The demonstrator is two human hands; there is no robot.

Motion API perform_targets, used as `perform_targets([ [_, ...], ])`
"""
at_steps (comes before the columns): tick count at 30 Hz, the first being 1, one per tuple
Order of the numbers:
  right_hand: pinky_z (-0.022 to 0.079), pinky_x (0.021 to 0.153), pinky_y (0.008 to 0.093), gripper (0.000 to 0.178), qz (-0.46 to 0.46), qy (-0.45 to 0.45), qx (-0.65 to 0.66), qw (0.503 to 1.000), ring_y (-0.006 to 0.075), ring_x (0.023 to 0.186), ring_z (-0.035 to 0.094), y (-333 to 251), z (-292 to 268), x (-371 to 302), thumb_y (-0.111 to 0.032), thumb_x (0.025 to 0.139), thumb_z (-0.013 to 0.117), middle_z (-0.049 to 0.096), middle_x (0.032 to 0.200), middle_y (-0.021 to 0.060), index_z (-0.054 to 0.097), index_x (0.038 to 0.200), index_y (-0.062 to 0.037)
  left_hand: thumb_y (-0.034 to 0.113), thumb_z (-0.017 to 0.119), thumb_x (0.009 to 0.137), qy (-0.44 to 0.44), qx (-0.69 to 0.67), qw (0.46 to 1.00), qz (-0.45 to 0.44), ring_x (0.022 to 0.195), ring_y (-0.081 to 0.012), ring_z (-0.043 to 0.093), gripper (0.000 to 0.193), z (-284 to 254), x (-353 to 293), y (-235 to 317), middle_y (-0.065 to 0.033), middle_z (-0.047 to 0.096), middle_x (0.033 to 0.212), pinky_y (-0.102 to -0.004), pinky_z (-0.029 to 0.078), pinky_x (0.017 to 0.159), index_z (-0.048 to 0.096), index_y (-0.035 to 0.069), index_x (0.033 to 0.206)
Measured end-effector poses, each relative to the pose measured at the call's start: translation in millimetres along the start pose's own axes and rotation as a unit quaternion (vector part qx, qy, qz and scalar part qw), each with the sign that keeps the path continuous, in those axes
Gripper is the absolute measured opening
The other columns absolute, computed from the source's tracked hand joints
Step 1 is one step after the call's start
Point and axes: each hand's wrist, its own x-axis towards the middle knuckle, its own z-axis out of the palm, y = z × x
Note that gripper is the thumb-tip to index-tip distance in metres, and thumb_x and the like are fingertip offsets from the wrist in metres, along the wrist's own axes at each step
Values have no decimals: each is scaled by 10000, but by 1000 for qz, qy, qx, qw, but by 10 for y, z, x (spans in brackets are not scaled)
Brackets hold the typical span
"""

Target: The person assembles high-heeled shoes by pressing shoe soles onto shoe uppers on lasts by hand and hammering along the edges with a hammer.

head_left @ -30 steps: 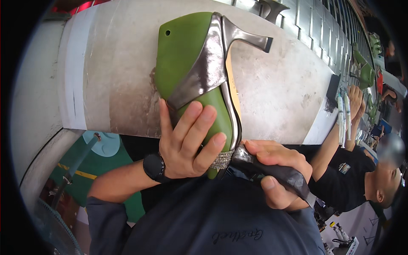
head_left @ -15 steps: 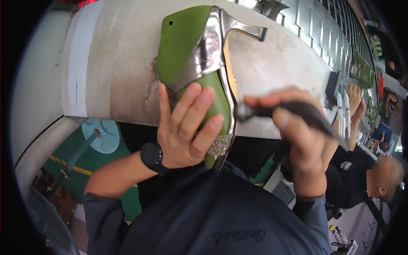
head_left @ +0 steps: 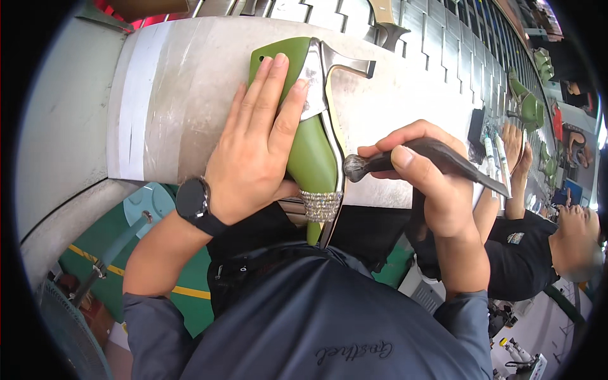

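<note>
The left hand (head_left: 253,149) lay splayed over the high-heeled shoe (head_left: 314,88) at the bench (head_left: 190,107) edge; the right hand (head_left: 440,180) clasped a hammer (head_left: 446,158) beside it, apparently for tapping the sole edge (head_left: 339,149); steady bracing seemed needed next.

A pale, stained bench (head_left: 196,76) carries a white strip (head_left: 136,107) near its left end. Beyond its far edge runs a track of metal slats (head_left: 437,47). Off to the right sits a person in a black shirt (head_left: 516,266) — slim clear tubes (head_left: 502,155) are near that person's hands, with green foot-shaped blocks (head_left: 529,107) farther off. Lower left, a light blue disc (head_left: 147,201) shows against a green floor (head_left: 190,269) — a yellow stripe (head_left: 190,292) crosses it.
</note>
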Motion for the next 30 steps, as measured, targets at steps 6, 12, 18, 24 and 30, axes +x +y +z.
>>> perform_targets([
  [6, 573, 883, 326, 268, -5, 14, -22, 1000, 183, 943, 734, -10, 30, 383, -188, 972, 730, 803, 988, 161, 719, 1083, 56, 203, 981, 514, 5, -22, 1000, -2, 1528, -537, 340, 1317, 7, 12, -30, -352, 241, 1685, -686, 387, 1167, 306, -21, 1623],
  [12, 545, 946, 324, 256, -62, 60, -19, 996, 186, 1005, 722, 193, 144, 402, -148, 989, 673, 791, 1106, 201, 685, 1120, 71, 147, 951, 663, -29, -41, 999, -1, 1517, -581, 319, 1196, -21, 25, -51, -378, 230, 1674, -682, 330, 1207, 275, -3, 1637],
  [18, 556, 967, 336, 245, -102, 59, 14, 993, 223, 1048, 733, 203, 145, 499, -113, 980, 665, 783, 1110, 230, 672, 1131, 80, 184, 899, 757, -25, -16, 1000, 4, 1501, -607, 324, 1094, 10, 23, -73, -410, 239, 1653, -699, 331, 1196, 272, -7, 1633],
  [24, 562, 906, 305, 210, -120, 13, -19, 993, 159, 952, 725, 55, 46, 813, -122, 968, 704, 801, 1045, 152, 715, 1069, 61, 190, 910, 741, -35, -31, 999, 3, 1506, -607, 315, 1118, -9, 64, -48, -403, 240, 1656, -698, 333, 1195, 266, -4, 1634],
  [30, 579, 827, 303, 239, -68, -25, -35, 997, 147, 894, 719, -23, 0, 828, -175, 963, 720, 799, 993, 131, 730, 1048, 48, 165, 673, 945, 41, 20, 999, 15, 1501, -568, 367, 781, 147, 6, -125, -382, 290, 1653, -726, 407, 1114, 319, -1, 1621],
])
